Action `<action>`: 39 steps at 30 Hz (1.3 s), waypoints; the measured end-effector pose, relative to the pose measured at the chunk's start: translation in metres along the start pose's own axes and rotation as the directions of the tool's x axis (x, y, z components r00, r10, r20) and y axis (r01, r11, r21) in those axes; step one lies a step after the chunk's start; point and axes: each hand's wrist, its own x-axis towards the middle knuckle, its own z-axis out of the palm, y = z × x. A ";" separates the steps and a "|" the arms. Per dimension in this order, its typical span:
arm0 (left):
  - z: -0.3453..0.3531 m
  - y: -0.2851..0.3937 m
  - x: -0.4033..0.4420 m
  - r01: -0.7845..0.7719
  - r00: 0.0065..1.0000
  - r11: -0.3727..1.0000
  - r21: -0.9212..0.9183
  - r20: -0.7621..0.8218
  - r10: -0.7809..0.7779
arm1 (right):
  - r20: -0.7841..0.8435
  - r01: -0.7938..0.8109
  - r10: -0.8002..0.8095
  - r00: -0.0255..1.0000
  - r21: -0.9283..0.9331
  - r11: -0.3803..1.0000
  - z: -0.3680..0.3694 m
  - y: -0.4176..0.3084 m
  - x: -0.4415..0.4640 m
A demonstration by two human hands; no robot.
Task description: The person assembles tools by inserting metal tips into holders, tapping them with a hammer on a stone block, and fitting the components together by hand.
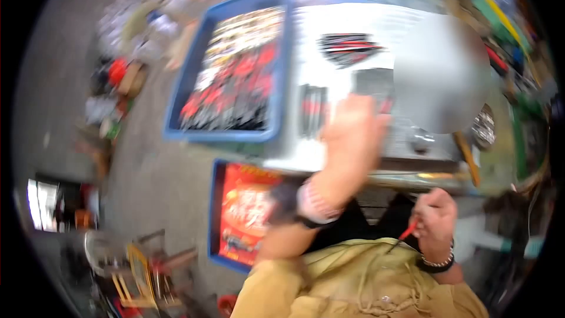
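Note:
My left hand (356, 126) is over the white work surface (318, 17), beside a small group of red and black tools (313, 109). Motion blur smears its fingers, and what they hold, if anything, does not show. Near my lap, past the table's front edge, my right hand (434, 218) is closed on a thin red-handled tool (407, 232) that points down and left. A fan of red and black tools (348, 48) lies farther back on the white surface. A dark grey flat piece (374, 81) is just beyond my left hand.
A blue tray (275, 112) of red and black tools stands at the left. Below it is a blue bin (215, 218) with a red printed package (244, 215). A wooden-handled tool (467, 156), a metal object (484, 126) and clutter lie at the right.

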 end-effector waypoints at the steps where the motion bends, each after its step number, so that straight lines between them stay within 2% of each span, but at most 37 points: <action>1: 0.019 -0.002 -0.003 -0.115 0.992 0.993 0.001 0.051 0.115 | -0.057 -0.044 0.044 0.997 0.008 0.999 0.006 -0.002 0.000; 2: 0.010 0.002 0.007 -0.068 0.994 0.996 -0.057 0.087 0.072 | -0.039 0.061 -0.063 0.997 -0.053 0.997 0.008 0.001 0.000; 4: -0.008 0.010 0.027 0.039 0.987 0.986 -0.163 0.159 -0.013 | -0.019 0.092 -0.093 0.995 -0.059 0.994 0.007 0.007 0.000; 5: -0.016 0.009 0.041 0.191 0.908 0.947 -0.258 0.412 -0.071 | -0.043 0.138 -0.141 0.989 -0.069 0.988 0.010 0.011 0.000; 7: 0.028 0.024 0.047 0.391 0.914 0.919 -0.044 0.138 -0.382 | 0.072 0.145 -0.139 0.988 -0.087 0.986 0.008 0.014 -0.001; 9: 0.054 0.031 0.051 0.394 0.915 0.917 0.065 0.065 -0.398 | 0.159 0.150 -0.130 0.979 -0.117 0.982 0.006 0.020 0.001; 11: 0.062 0.036 0.053 0.460 0.886 0.888 -0.005 0.071 -0.458 | 0.281 0.119 -0.076 0.957 -0.142 0.983 -0.001 0.022 0.006; 14: 0.022 0.037 0.029 0.378 0.853 0.899 -0.221 -0.293 -0.431 | 0.315 0.136 -0.083 0.945 -0.148 0.980 0.002 0.026 0.010; 15: 0.007 0.039 0.021 0.316 0.815 0.905 -0.284 -0.407 -0.412 | 0.357 0.118 -0.052 0.933 -0.167 0.979 0.001 0.024 0.013; 16: -0.007 0.041 0.012 0.242 0.762 0.911 -0.335 -0.516 -0.392 | 0.323 0.147 -0.082 0.943 -0.184 0.972 0.003 0.025 0.013; 18: -0.024 0.043 -0.001 0.117 0.747 0.820 -0.560 -0.495 -0.444 | 0.257 0.194 -0.135 0.957 -0.220 0.956 0.018 0.022 0.009; 19: -0.031 0.043 -0.007 0.083 0.796 0.683 -0.725 -0.364 -0.483 | 0.492 0.204 -0.068 0.868 -0.228 0.952 -0.008 0.019 0.029; 20: -0.040 0.042 -0.013 0.060 0.843 0.509 -0.859 -0.230 -0.487 | 0.308 0.202 -0.130 0.942 -0.214 0.956 0.003 0.020 0.025; 21: -0.048 0.038 -0.017 0.037 0.841 0.452 -0.891 -0.217 -0.495 | 0.105 0.206 -0.188 0.977 -0.200 0.958 0.023 0.019 0.016; 23: -0.070 0.034 -0.034 0.110 0.873 0.236 -0.966 -0.020 -0.487 | 0.247 0.200 -0.124 0.961 -0.314 0.928 -0.027 0.014 0.041; 24: -0.077 0.033 -0.041 0.152 0.884 0.122 -0.981 0.080 -0.460 | 0.226 0.219 -0.152 0.962 -0.308 0.926 -0.025 0.010 0.040; 25: -0.076 0.032 -0.045 0.081 0.882 0.212 -0.974 -0.029 -0.471 | 0.204 0.237 -0.180 0.962 -0.302 0.923 -0.022 0.007 0.040; 26: -0.075 0.034 -0.051 0.075 0.879 0.192 -0.979 -0.026 -0.477 | 0.183 0.254 -0.207 0.961 -0.295 0.921 -0.018 0.005 0.039; 27: -0.073 0.037 -0.057 0.068 0.874 0.172 -0.983 -0.024 -0.485 | 0.239 0.389 -0.308 0.921 -0.514 0.764 -0.008 0.001 0.034; 28: -0.070 0.041 -0.061 0.062 0.868 0.155 -0.986 -0.023 -0.496 | 0.324 0.493 -0.382 0.865 -0.684 0.538 0.004 -0.003 0.026; 29: -0.066 0.046 -0.064 0.104 0.865 0.031 -0.994 0.075 -0.496 | 0.430 0.562 -0.423 0.797 -0.785 0.260 0.018 -0.008 0.018; 30: -0.062 0.051 -0.066 0.112 0.857 0.003 -0.994 0.095 -0.507 | 0.547 0.587 -0.426 0.720 -0.808 -0.045 0.026 -0.011 0.015; 32: -0.057 0.059 -0.064 0.121 0.843 -0.053 -0.991 0.131 -0.521 | 0.484 0.484 -0.419 0.769 -0.868 -0.115 0.018 -0.008 0.028; 33: -0.056 0.061 -0.063 0.090 0.840 0.040 -0.995 0.054 -0.540 | 0.446 0.425 -0.421 0.790 -0.893 -0.148 0.014 -0.007 0.034; 36: -0.057 0.063 -0.061 0.096 0.842 -0.009 -0.995 0.086 -0.532 | 0.610 0.430 -0.462 0.645 -0.788 -0.441 0.013 -0.012 0.039; 37: -0.057 0.063 -0.062 0.095 0.837 0.000 -0.995 0.080 -0.541 | 0.455 0.536 -0.514 0.727 -0.844 0.010 0.015 -0.012 0.040; 38: -0.056 0.063 -0.062 0.098 0.834 0.006 -0.995 0.079 -0.546 | 0.294 0.525 -0.484 0.824 -0.716 0.460 0.017 -0.010 0.043; 39: -0.055 0.063 -0.063 0.106 0.835 0.007 -0.994 0.085 -0.544 | 0.153 0.407 -0.379 0.913 -0.425 0.809 0.019 -0.006 0.046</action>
